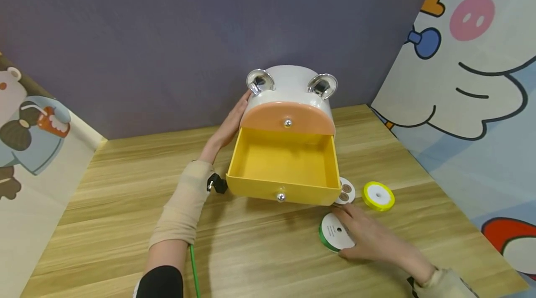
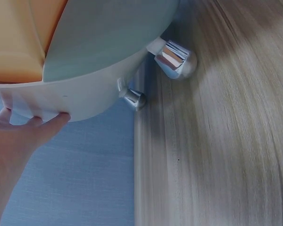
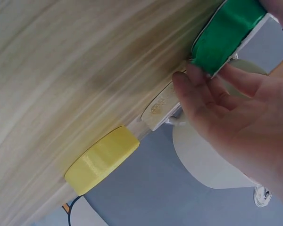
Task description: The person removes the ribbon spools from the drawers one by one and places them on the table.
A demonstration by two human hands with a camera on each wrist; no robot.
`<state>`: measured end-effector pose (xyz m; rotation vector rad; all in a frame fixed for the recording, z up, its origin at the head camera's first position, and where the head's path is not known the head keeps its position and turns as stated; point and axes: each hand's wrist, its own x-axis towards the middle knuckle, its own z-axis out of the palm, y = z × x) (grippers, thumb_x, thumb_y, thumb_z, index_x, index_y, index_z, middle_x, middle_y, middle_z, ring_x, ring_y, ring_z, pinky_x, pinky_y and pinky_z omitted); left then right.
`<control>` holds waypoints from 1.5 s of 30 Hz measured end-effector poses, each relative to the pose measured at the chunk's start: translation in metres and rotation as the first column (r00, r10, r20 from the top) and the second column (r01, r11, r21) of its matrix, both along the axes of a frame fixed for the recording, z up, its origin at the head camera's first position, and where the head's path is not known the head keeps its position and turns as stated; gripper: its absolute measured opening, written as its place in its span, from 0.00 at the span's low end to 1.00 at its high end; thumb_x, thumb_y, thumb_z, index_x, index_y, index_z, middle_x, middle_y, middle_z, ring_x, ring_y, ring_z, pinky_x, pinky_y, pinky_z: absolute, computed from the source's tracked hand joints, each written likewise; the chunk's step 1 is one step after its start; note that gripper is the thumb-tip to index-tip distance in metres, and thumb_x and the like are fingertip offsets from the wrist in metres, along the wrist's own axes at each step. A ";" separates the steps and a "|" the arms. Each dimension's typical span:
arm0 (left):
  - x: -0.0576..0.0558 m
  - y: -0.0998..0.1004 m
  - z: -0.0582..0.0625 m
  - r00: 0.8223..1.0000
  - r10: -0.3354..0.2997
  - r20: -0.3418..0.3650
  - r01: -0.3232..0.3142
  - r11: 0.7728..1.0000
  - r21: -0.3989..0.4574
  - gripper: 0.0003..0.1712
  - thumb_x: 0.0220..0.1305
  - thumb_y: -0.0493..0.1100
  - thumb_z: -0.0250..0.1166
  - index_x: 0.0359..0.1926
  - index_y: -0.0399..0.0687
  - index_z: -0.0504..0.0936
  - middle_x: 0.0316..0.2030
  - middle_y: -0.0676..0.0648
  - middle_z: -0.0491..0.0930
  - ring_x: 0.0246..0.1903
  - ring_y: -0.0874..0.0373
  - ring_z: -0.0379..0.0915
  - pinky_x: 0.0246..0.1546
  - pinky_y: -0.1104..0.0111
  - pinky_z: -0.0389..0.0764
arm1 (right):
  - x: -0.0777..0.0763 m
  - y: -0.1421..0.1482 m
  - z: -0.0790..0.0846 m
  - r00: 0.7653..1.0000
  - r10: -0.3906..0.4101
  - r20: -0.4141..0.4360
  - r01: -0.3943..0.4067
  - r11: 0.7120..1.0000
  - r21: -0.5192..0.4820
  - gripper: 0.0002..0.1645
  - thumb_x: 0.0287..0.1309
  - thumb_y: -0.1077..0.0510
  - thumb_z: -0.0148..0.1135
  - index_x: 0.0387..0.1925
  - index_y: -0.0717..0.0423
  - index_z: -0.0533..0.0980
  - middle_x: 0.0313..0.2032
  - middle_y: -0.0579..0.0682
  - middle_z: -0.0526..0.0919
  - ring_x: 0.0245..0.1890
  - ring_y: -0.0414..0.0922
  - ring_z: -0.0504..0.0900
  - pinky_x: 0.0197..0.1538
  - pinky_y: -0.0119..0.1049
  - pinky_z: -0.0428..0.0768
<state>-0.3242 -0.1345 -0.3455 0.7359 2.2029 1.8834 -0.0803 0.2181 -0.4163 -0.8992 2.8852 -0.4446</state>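
A white frog-shaped drawer box (image 1: 289,85) with silver eyes stands on the table. Its yellow lower drawer (image 1: 286,161) is pulled out and holds nothing; the orange upper drawer (image 1: 289,115) is closed. Against the box's side rests my left hand (image 1: 231,123), its fingers (image 2: 54,127) extended along the white wall. With thumb and fingers, my right hand (image 1: 372,238) grips a green ribbon spool (image 1: 337,233) with a white label, in front of the drawer's right corner. Seen from the right wrist, the green ribbon (image 3: 226,35) lies between thumb and fingertips. Whether the spool touches the table cannot be told.
Right of the green spool is a yellow ribbon spool (image 1: 378,196) lying flat. A white roll with brown dots (image 1: 346,191) lies partly behind the drawer's corner. A grey wall (image 1: 188,47) bounds the wooden table (image 1: 138,186), with cartoon-printed panels at both sides.
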 end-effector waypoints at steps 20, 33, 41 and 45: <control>-0.018 -0.002 -0.022 0.999 0.034 -0.011 -0.034 0.999 -0.018 0.31 0.79 0.59 0.34 0.79 0.68 0.45 0.80 0.58 0.42 0.80 0.60 0.34 0.81 0.55 0.37 | 0.027 -0.008 0.030 0.983 -0.033 -0.180 0.032 0.999 -0.014 0.49 0.37 0.43 0.81 0.61 0.59 0.73 0.56 0.52 0.77 0.53 0.47 0.78 0.51 0.46 0.83; 0.003 -0.002 0.005 1.000 0.013 0.018 -0.012 1.000 -0.027 0.32 0.80 0.55 0.34 0.80 0.59 0.42 0.81 0.53 0.38 0.80 0.56 0.32 0.81 0.55 0.36 | 0.029 -0.080 0.045 0.670 0.423 0.610 0.244 0.650 -0.720 0.24 0.75 0.57 0.49 0.64 0.68 0.68 0.56 0.69 0.78 0.49 0.39 0.83 0.49 0.34 0.86; 0.001 -0.002 0.002 0.999 0.007 0.033 -0.006 1.000 -0.017 0.32 0.80 0.56 0.33 0.80 0.60 0.42 0.81 0.54 0.38 0.80 0.56 0.31 0.81 0.54 0.37 | 0.003 -0.116 0.039 0.452 0.414 0.790 0.643 0.463 -0.610 0.36 0.73 0.45 0.52 0.66 0.71 0.65 0.51 0.48 0.84 0.45 0.36 0.84 0.53 0.30 0.84; 0.001 0.000 0.002 0.999 -0.006 0.033 0.006 1.000 0.001 0.32 0.80 0.56 0.33 0.80 0.60 0.42 0.81 0.54 0.38 0.80 0.57 0.32 0.81 0.55 0.37 | -0.006 -0.123 0.038 0.410 0.428 0.805 0.722 0.388 -0.573 0.37 0.72 0.43 0.52 0.65 0.69 0.66 0.49 0.45 0.85 0.44 0.35 0.84 0.53 0.29 0.83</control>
